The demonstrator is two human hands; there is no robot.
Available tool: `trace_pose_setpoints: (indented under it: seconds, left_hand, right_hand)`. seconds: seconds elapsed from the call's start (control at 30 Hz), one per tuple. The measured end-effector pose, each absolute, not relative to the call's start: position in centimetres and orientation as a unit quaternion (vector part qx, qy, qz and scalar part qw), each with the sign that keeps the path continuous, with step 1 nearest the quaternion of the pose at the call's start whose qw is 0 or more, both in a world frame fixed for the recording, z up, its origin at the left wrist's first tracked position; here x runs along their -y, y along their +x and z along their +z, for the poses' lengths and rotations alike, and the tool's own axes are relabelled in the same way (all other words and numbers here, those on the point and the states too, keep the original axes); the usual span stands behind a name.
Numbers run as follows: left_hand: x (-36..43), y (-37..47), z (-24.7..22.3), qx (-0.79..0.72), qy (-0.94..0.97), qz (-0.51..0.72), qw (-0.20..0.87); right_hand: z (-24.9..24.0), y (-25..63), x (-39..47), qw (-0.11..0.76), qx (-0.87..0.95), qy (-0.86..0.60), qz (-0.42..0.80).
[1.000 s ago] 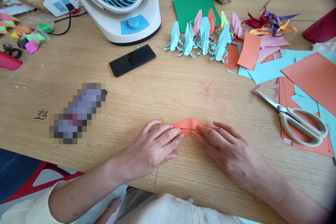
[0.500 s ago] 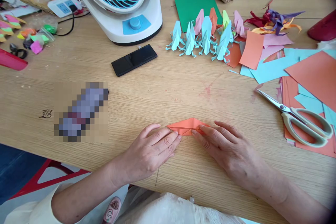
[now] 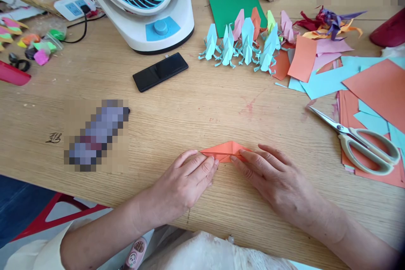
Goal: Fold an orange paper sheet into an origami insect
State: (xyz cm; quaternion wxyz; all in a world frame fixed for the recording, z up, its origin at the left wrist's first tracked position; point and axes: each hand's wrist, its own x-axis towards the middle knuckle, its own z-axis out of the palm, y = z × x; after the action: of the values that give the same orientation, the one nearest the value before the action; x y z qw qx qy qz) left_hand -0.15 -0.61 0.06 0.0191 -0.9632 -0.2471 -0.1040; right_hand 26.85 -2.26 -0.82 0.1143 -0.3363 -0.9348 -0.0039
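A folded orange paper lies on the wooden table near its front edge, long and pointed at the left, with a crease along its length. My left hand has its fingertips closed on the left part of the paper's lower edge. At the right end, the thumb and fingers of my right hand pinch the paper and cover that tip. Both palms face down, close to the tabletop.
Scissors lie at the right beside orange and blue sheets. Folded blue paper figures stand before a green sheet. A black phone, a fan and a blurred object are at the left.
The fingers of my left hand have shifted slightly at the paper's lower edge. My right hand and the paper look almost the same. The whole view has moved a little.
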Motion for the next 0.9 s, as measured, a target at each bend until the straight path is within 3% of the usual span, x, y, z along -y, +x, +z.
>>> trace_pose_setpoints:
  seconds: [0.9]
  left_hand:
    - [-0.8,0.1,0.9,0.199,-0.976,-0.075,0.057]
  right_hand:
    - [-0.8,26.9,2.3,0.111,0.931,-0.347,0.005]
